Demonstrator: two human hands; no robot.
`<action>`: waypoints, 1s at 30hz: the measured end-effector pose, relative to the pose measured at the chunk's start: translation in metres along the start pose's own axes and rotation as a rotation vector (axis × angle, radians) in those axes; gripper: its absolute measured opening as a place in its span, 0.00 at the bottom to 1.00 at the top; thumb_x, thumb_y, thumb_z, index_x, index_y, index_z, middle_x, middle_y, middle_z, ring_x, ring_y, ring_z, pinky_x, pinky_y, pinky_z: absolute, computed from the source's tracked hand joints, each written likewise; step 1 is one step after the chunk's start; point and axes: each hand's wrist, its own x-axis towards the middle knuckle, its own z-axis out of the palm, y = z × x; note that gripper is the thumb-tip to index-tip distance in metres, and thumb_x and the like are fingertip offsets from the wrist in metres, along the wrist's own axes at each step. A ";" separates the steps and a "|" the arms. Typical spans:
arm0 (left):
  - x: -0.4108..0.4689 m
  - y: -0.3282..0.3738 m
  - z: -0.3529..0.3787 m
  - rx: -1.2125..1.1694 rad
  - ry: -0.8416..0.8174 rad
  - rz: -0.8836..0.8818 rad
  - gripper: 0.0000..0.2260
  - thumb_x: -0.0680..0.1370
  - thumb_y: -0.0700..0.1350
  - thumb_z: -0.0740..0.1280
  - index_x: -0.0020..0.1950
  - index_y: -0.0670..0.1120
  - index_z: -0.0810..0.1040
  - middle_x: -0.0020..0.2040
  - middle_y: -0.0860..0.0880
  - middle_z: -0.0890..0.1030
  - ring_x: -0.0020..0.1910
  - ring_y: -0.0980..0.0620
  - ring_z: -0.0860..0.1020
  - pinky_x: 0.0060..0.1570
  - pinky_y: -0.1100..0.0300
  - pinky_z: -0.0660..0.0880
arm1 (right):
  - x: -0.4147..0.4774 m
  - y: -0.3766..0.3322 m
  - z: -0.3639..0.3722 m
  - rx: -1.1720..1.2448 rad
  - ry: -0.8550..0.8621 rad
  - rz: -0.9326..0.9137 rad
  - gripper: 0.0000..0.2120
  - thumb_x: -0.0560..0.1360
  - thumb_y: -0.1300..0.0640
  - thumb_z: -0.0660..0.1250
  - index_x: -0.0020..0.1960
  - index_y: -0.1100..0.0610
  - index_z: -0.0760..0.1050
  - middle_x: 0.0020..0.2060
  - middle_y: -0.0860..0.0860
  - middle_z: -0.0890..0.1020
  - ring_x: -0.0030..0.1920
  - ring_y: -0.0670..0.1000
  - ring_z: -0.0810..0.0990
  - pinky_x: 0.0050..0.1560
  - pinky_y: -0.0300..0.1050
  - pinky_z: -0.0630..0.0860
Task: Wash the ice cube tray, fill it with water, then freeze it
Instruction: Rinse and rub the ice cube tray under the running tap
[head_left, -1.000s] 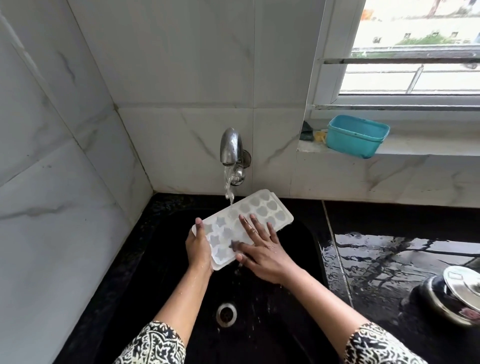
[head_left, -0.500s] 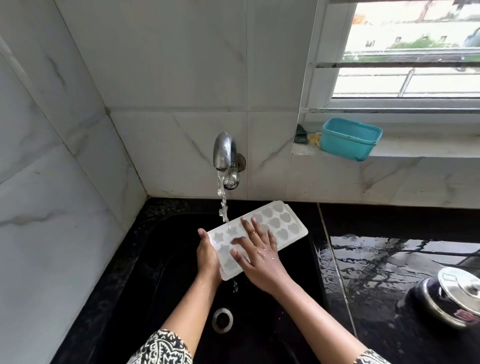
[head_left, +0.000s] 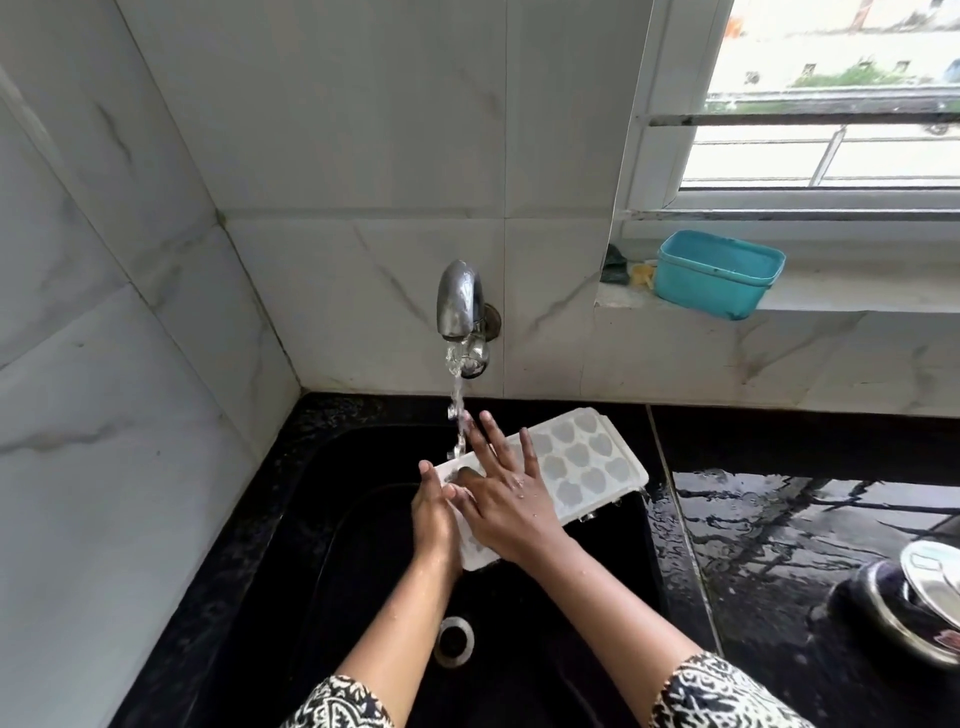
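A: How was the ice cube tray (head_left: 582, 462) held?

B: The left hand (head_left: 435, 525) gripped its near-left edge, thumb on top and fingers curled under, out of sight. The right hand (head_left: 511, 499) lay flat on the tray's upper face, fingers (head_left: 491, 434) spread and pressing, not pinching anything.

A: And where was the tray, measured from the tap (head_left: 460, 306)?

B: Just below and slightly right of the tap, tilted over the black sink (head_left: 332, 519). The stream (head_left: 457, 410) struck the tray's left end beside the right hand's fingertips. The drain (head_left: 454, 640) sat well below the tap, nearer the person.

A: What might have gone wrong?

B: Only 1 hand truly gripped it. I judged that wet plastic plus the pressing palm could lever the tray out of that grip into the sink. Water bouncing off could also splash the already wet counter (head_left: 779, 519), right of the tap.
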 end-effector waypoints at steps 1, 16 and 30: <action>0.001 0.000 -0.001 -0.008 -0.022 -0.003 0.29 0.79 0.64 0.54 0.53 0.40 0.80 0.51 0.37 0.83 0.52 0.39 0.82 0.61 0.43 0.74 | -0.002 -0.002 0.000 0.021 -0.021 0.004 0.23 0.77 0.40 0.49 0.55 0.47 0.80 0.77 0.47 0.47 0.76 0.45 0.37 0.72 0.56 0.38; 0.006 0.009 0.002 0.063 -0.003 0.045 0.29 0.80 0.62 0.54 0.59 0.40 0.79 0.53 0.39 0.83 0.53 0.43 0.81 0.60 0.45 0.75 | 0.007 0.011 -0.016 0.263 -0.336 0.030 0.21 0.81 0.42 0.49 0.69 0.47 0.70 0.75 0.42 0.35 0.71 0.42 0.25 0.72 0.52 0.28; -0.003 -0.001 -0.003 0.101 0.022 0.054 0.27 0.81 0.61 0.52 0.58 0.41 0.80 0.52 0.40 0.83 0.54 0.43 0.81 0.60 0.46 0.75 | 0.004 0.020 -0.002 -0.017 -0.056 -0.242 0.34 0.78 0.33 0.38 0.57 0.46 0.79 0.77 0.46 0.52 0.77 0.44 0.40 0.73 0.56 0.40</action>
